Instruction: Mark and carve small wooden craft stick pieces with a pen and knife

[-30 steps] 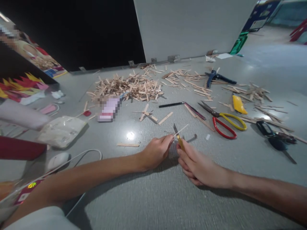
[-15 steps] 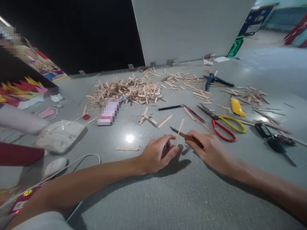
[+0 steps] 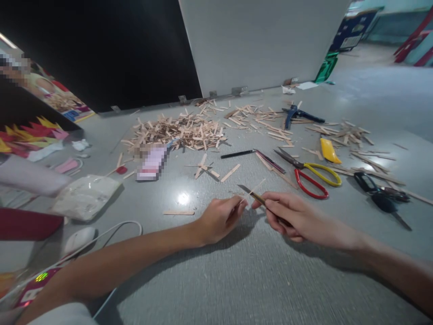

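Between the fingertips of my left hand [image 3: 221, 219] is a thin wooden craft stick [image 3: 258, 186], seen nearly edge-on and pointing up to the right. My right hand [image 3: 287, 214] is wrapped round the handle of a craft knife [image 3: 254, 195]. Its dark blade points left and crosses the stick close to my left fingertips; whether it touches the wood I cannot tell. Just beyond my hands lie a single stick [image 3: 230, 173] and a small crossed bundle of sticks [image 3: 203, 167]. Another stick [image 3: 178, 212] lies left of my left hand.
Scissors with red and yellow handles [image 3: 309, 176], black tweezers [image 3: 238, 153], a yellow tube [image 3: 330, 150], keys [image 3: 382, 194] and a blue cutter [image 3: 297, 115] lie to the right and behind. A heap of sticks [image 3: 182, 131] spreads at the back. A white mouse [image 3: 80, 239] sits left.
The stick has tilted from fairly upright to a flatter, edge-on slant. My left fingers have closed tighter, and my right hand has turned a little with the knife. The whole view has shifted slightly.
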A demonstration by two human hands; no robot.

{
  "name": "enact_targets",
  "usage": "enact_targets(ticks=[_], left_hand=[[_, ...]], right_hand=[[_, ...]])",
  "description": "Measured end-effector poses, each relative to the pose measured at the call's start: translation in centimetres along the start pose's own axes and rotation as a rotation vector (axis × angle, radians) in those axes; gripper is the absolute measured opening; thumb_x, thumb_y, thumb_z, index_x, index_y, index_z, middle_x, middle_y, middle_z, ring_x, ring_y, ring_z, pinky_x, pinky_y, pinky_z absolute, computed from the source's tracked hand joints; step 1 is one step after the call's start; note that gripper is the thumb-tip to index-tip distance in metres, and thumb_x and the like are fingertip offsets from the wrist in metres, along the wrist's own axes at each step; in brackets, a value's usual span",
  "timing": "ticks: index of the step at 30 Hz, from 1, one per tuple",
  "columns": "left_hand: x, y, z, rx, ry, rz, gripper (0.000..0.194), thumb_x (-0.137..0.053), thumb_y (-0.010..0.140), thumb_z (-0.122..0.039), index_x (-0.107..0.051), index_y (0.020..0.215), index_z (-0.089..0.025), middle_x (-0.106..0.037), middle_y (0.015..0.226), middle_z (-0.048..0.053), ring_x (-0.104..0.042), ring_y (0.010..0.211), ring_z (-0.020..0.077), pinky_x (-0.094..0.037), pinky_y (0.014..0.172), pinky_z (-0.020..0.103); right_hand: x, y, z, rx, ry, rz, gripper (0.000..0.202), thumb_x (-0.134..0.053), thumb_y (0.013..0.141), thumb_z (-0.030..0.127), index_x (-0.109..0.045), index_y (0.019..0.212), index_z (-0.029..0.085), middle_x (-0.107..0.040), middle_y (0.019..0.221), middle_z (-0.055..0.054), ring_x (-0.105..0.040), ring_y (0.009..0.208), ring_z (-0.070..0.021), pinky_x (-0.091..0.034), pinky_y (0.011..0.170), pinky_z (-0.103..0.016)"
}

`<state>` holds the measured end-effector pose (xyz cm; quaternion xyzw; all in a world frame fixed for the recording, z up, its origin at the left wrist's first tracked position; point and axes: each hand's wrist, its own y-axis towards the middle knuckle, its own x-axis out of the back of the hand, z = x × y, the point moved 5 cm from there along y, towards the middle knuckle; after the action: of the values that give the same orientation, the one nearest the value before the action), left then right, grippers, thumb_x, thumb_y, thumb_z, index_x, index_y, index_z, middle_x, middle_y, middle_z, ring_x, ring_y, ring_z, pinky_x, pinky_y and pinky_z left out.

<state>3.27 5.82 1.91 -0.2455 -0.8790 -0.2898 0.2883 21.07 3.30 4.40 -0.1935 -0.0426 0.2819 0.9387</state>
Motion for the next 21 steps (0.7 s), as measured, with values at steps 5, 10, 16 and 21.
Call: enact_targets(ticks=[5, 10, 16, 21], left_hand=[[0.9, 0.0, 0.2, 0.039, -0.154, -0.181, 0.051, -0.066, 0.104, -0.043, -0.047, 0.145, -0.018, -0.072, 0.104, 0.008, -0.066, 0.077, 0.0149, -0.055, 0.07, 0.027], [0.4, 0.7, 0.7, 0.178, -0.631, -0.003, 0.064, -0.076, 0.098, -0.044, -0.045, 0.149, -0.02, -0.071, 0.127, 0.016, -0.072, 0.097, 0.019, -0.059, 0.088, 0.035], [-1.9, 0.0, -0.4, 0.419, -0.934, 0.441, 0.047, -0.087, 0.09, -0.051, -0.068, 0.117, -0.018, -0.075, 0.094, 0.004, -0.074, 0.078, 0.0152, -0.059, 0.078, 0.03], [-1.9, 0.1, -0.7, 0.458, -0.988, 0.397, 0.046, -0.086, 0.091, -0.054, -0.059, 0.108, -0.021, -0.068, 0.083, -0.003, -0.07, 0.064, 0.0109, -0.054, 0.065, 0.024]], right_hand=[[1.0, -0.5, 0.1, 0.021, -0.238, -0.067, 0.043, -0.055, 0.103, 0.063, -0.063, 0.095, 0.021, -0.052, 0.058, 0.006, -0.04, 0.045, -0.009, -0.033, 0.042, -0.022], [0.4, -0.8, -0.2, -0.019, -0.345, 0.047, 0.042, -0.049, 0.104, 0.056, -0.064, 0.085, 0.022, -0.053, 0.052, 0.004, -0.044, 0.046, -0.0119, -0.035, 0.048, -0.025], [-0.5, -0.9, -0.4, -0.006, -0.483, 0.139, 0.038, -0.049, 0.105, 0.046, -0.059, 0.077, 0.022, -0.052, 0.059, 0.003, -0.045, 0.053, -0.0123, -0.036, 0.052, -0.026], [-0.1, -0.7, 0.1, 0.06, -0.584, 0.132, 0.037, -0.046, 0.107, 0.04, -0.06, 0.078, 0.022, -0.055, 0.066, 0.001, -0.048, 0.06, -0.0136, -0.039, 0.058, -0.027]])
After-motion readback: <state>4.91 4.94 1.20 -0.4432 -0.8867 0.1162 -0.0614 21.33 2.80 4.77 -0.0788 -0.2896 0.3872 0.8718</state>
